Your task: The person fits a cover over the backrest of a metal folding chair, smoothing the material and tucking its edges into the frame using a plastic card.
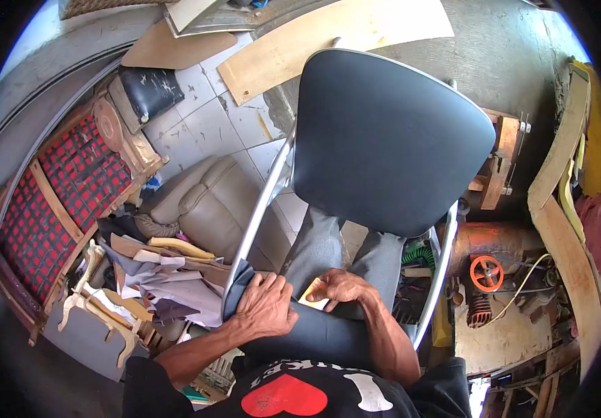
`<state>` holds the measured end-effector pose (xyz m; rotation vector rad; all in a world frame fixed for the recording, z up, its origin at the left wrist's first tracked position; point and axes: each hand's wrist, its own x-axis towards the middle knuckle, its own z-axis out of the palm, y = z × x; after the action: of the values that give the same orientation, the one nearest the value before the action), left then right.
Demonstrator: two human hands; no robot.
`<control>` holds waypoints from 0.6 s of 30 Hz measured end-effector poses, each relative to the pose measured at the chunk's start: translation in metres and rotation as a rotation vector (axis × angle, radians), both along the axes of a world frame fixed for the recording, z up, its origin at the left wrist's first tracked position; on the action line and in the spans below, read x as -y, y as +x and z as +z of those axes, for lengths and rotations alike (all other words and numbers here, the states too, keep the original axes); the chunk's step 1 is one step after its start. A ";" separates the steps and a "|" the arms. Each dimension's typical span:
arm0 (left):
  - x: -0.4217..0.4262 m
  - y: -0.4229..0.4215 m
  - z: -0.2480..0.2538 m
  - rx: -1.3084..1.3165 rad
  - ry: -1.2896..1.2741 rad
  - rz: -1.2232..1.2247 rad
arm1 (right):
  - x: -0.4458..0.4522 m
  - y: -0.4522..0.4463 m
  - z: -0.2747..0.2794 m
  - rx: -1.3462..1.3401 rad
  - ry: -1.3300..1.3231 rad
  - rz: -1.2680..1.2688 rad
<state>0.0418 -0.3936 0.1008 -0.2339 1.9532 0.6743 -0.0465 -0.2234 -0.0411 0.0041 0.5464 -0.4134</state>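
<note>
A chair with a silver metal frame and a dark padded panel stands across my lap, the panel beyond my knees. A second dark padded part lies close to my body. My left hand presses on that near part beside the frame, its fingers curled over dark material. To its right, my right hand is closed around a small yellow and white object, with its thumb and fingers pinched on it.
Left are a woven red and black seat frame, fabric scraps and a brown cushion. A compressor with an orange wheel stands right. A curved wooden board lies beyond the chair.
</note>
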 end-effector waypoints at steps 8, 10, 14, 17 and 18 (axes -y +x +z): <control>0.001 -0.002 -0.007 0.021 -0.023 -0.012 | -0.011 0.001 -0.013 -0.072 0.156 -0.257; 0.001 -0.001 -0.007 0.009 -0.020 0.000 | -0.004 -0.009 -0.002 -0.057 0.089 -0.258; 0.000 -0.002 -0.008 -0.019 -0.027 0.005 | 0.004 -0.005 -0.001 -0.124 -0.038 -0.187; 0.000 -0.002 -0.008 -0.070 -0.039 0.000 | 0.007 -0.003 -0.004 -0.167 -0.059 -0.156; 0.000 -0.002 -0.009 -0.070 -0.039 -0.001 | 0.011 -0.011 -0.003 -0.174 -0.072 -0.136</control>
<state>0.0393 -0.3939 0.0919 -0.2362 2.0342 0.6524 -0.0574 -0.2341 -0.0444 -0.0646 0.7048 -0.5695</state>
